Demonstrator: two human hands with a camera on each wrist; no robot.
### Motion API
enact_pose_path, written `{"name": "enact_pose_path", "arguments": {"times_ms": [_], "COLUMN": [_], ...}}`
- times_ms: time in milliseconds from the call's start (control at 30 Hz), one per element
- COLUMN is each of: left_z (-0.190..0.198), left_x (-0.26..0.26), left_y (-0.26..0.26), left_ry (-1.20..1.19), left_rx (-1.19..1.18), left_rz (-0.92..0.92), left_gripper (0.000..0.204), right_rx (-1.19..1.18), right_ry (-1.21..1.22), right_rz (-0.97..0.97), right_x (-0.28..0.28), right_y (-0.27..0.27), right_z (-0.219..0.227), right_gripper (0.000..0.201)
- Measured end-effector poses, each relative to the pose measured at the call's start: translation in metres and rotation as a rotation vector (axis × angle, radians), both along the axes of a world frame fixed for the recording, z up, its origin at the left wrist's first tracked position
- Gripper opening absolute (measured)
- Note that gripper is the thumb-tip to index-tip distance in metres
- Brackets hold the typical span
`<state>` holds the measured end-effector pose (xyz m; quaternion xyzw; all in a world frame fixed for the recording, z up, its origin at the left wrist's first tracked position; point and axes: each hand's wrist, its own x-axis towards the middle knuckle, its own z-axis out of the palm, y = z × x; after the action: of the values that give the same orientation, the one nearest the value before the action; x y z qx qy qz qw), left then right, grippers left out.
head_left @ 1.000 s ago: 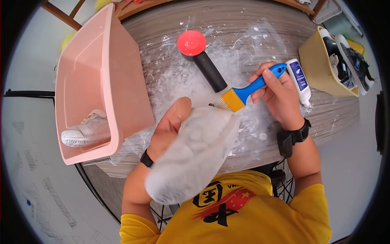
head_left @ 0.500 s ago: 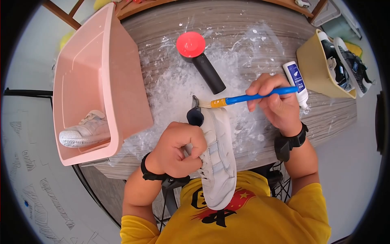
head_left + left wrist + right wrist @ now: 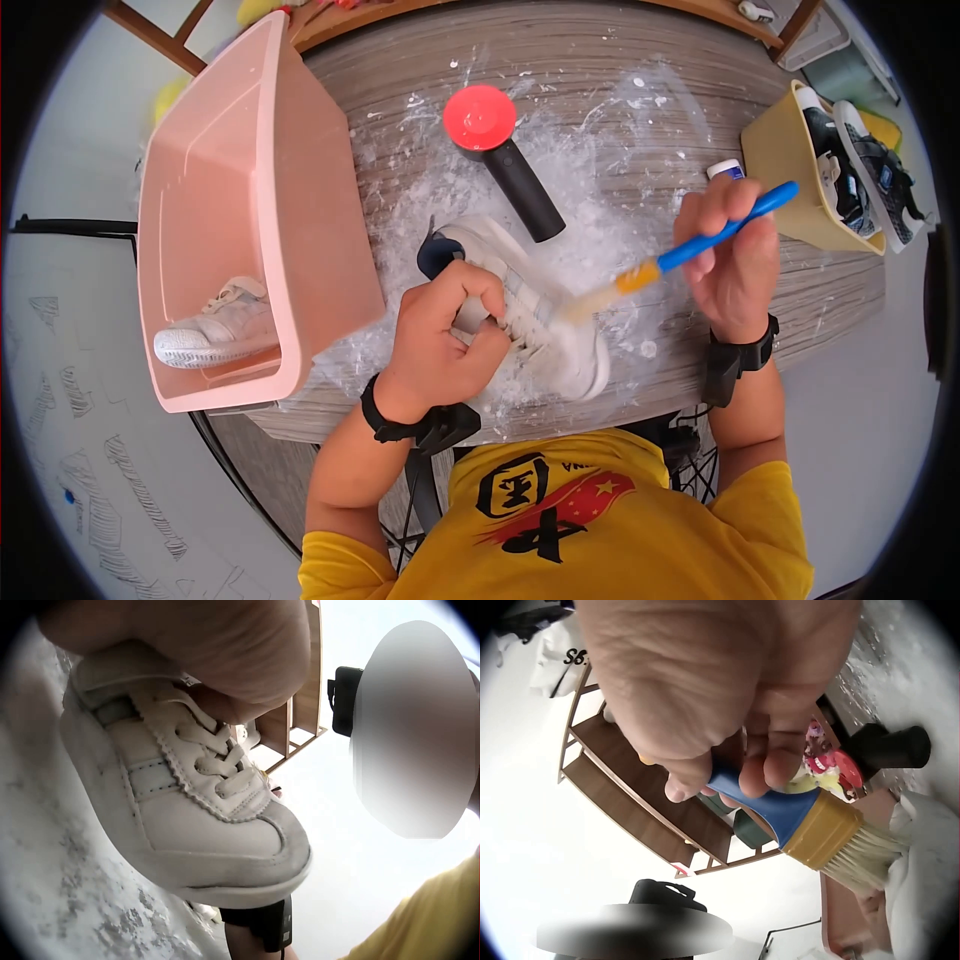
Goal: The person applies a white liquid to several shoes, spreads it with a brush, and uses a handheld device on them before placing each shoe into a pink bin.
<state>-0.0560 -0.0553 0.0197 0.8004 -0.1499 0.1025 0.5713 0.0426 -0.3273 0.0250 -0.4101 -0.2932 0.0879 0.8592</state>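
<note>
My left hand [image 3: 450, 330] grips a white lace-up sneaker [image 3: 578, 365] around its opening, with the dark-lined heel pointing away from me. In the left wrist view the sneaker's laces and pale toe [image 3: 217, 851] show below the curled fingers, and grey smudges mark the toe. Between the fingers and thumb of my right hand [image 3: 735, 265] is the blue handle of a flat brush [image 3: 715, 240] with a yellow ferrule. Its bristles [image 3: 870, 859] meet the sneaker's side, and they look blurred in the head view.
A pink bin [image 3: 325, 220] on the left holds another white sneaker [image 3: 225, 325]. Behind my work lies a black-handled device [image 3: 525, 190] with a red round head. A white bottle [image 3: 724, 168] is partly hidden by my right hand. Dark shoes [image 3: 880, 170] fill a yellow bin [image 3: 785, 185]. White residue coats the table.
The sneaker has turned from sole up to laces showing, and its toe has swung right and away from me. The brush has moved from the heel to the front part.
</note>
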Motion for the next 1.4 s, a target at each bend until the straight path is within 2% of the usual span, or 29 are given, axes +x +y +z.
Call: {"name": "enact_pose_path", "arguments": {"times_ms": [67,100,200,233,333,367,467,567,767,867,900,1000,1033,1133,1267,1300,1400], "left_z": [-0.002,-0.002,0.003,-0.001,0.006,0.014,0.016,0.018,0.021,0.022,0.023,0.023,0.022,0.020,0.024,0.024,0.020], "left_x": [-0.003,-0.003,0.003,0.008,0.006,0.006,0.009,0.010,0.008,0.007,0.006,0.009,0.010,0.011,0.011,0.012,0.011], "left_y": [0.001,0.001,-0.006,-0.001,-0.014,-0.015,-0.014,-0.007,-0.008,-0.009,-0.009,-0.006,-0.004,-0.003,-0.004,-0.003,-0.002], "left_ry": [0.135,0.202,0.298,0.289,0.314,0.373,0.385,0.401,0.488,0.515,0.523,0.525,0.519,0.535,0.546,0.547,0.544], "left_rx": [-0.114,-0.170,-0.581,-0.601,-0.855,-0.848,-1.022,-1.068,-1.239,-1.287,-1.288,-1.308,-1.328,-1.380,-1.409,-1.410,-1.384], "left_rz": [-0.049,-0.074,-0.302,-0.401,-0.232,-0.181,-0.180,-0.225,-0.236,-0.243,-0.245,-0.257,-0.263,-0.244,-0.223,-0.229,-0.247], "left_gripper": [0.040,0.049,0.079,0.098,0.112,0.124,0.120,0.119,0.116,0.115,0.115,0.114,0.113,0.113,0.113,0.113,0.113], "right_rx": [0.083,0.094,-0.030,-0.063,-0.215,-0.243,-0.409,-0.405,-0.376,-0.277,-0.245,-0.284,-0.402,-0.387,-0.133,-0.103,-0.107], "right_ry": [0.087,0.021,-0.164,-0.243,-0.360,-0.339,-0.380,-0.285,-0.343,-0.352,-0.335,-0.207,-0.235,-0.195,-0.236,-0.304,-0.331], "right_rz": [-0.162,-0.148,-0.356,-0.336,-0.254,-0.200,-0.121,-0.078,-0.083,-0.117,-0.186,-0.231,-0.271,-0.307,-0.401,-0.375,-0.522], "right_x": [0.001,0.002,-0.005,-0.007,-0.016,-0.020,-0.021,-0.025,-0.022,-0.021,-0.022,-0.023,-0.022,-0.023,-0.021,-0.018,-0.016], "right_y": [-0.001,-0.002,0.003,0.001,0.006,0.010,0.018,0.023,0.019,0.015,0.018,0.006,0.003,0.002,0.003,0.002,0.008], "right_z": [0.002,0.002,0.010,0.011,0.014,0.015,0.016,0.014,0.007,0.009,0.010,0.014,0.010,0.008,0.011,0.010,0.006], "right_gripper": [0.032,0.027,0.020,0.016,0.018,0.018,0.020,0.021,0.022,0.024,0.026,0.031,0.036,0.039,0.034,0.032,0.032]}}
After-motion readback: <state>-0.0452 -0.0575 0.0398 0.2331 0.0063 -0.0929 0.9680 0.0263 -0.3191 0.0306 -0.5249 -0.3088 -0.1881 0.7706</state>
